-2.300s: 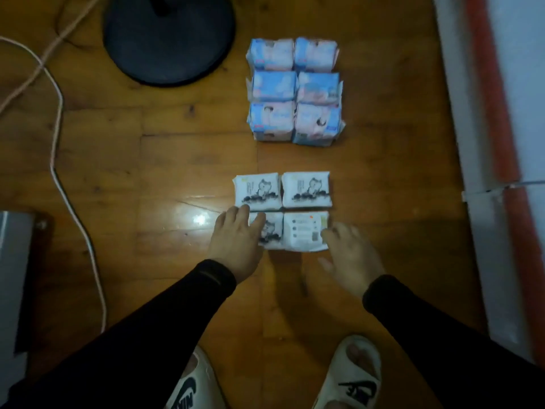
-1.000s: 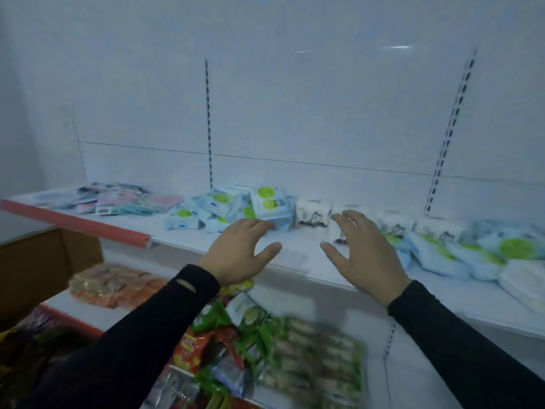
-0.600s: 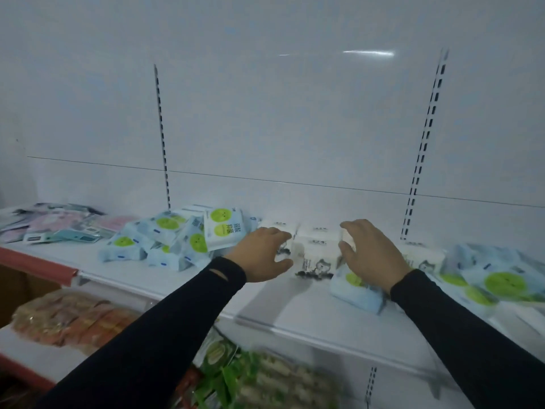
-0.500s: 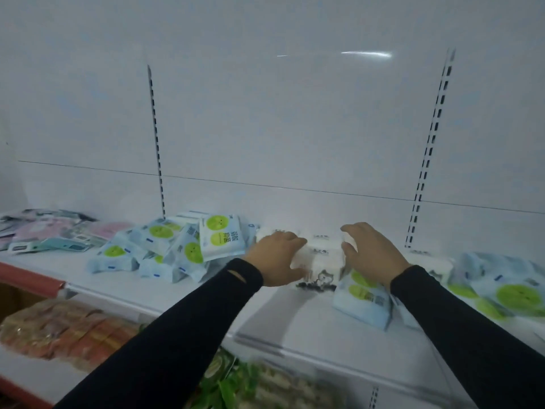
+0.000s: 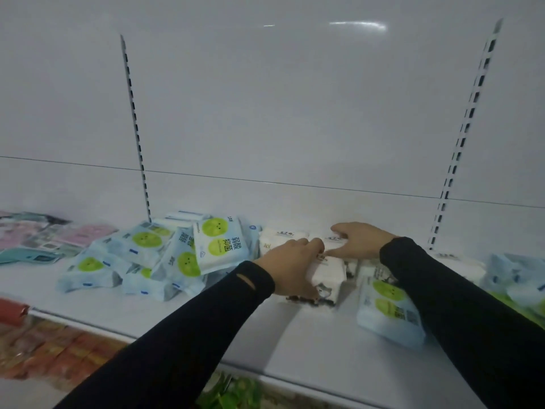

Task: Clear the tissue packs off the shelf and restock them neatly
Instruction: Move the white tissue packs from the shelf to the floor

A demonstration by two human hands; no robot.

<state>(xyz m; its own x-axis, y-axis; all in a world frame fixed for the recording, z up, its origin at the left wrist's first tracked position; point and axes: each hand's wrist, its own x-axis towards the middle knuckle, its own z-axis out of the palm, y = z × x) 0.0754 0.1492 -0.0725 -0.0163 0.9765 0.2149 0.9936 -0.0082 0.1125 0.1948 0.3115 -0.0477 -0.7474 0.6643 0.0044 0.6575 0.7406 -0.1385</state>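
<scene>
Apparently both hands [image 5: 324,258] clasping white tissue packs [image 5: 327,273], shelf [image 5: 309,349] front edge bare.

1. We see the shelf [image 5: 309,349] as smooth white painted metal with a soft sheen.
2. The back panel [image 5: 265,98] looks glossy; it mirrors a streak of light.
3. The slotted uprights [image 5: 135,128] appear as dull metal.
4. The green-dot wipe packs [image 5: 218,243] wear slick, crinkled plastic film.
5. The white tissue packs [image 5: 327,273] under our left hand [image 5: 292,270] and right hand [image 5: 359,240] look like softer, matt plastic wrap.
6. Our sleeves [image 5: 472,320] are matt black cloth.
7. The pink packets [image 5: 85,233] far left seem glossy, though blurred.
</scene>
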